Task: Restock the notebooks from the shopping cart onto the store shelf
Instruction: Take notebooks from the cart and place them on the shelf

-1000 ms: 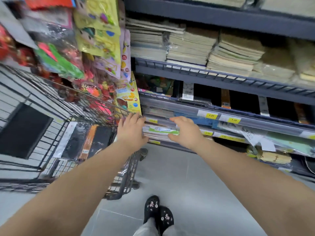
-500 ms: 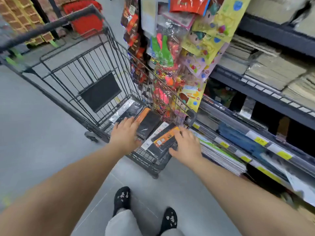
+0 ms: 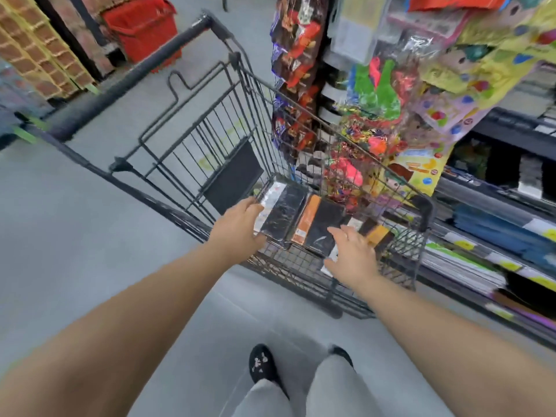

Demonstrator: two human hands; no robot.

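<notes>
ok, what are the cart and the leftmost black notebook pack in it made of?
Shopping cart: looks like steel wire with a dark matt coating, thin rods welded in a grid. Its handle: likely a dark plastic sleeve, smooth and dull. Black notebook pack: glossy clear film over dark covers, judging by the crinkled glare; cover material unclear.

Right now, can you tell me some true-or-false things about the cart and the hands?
The notebooks lie in the shopping cart. True.
The right hand holds a notebook up in the air. False: it is spread open over them, holding nothing.
A red basket stands beyond the cart. True.
The left hand hangs down at the person's side. False: it is at the edge of the black pack in the cart.
</notes>
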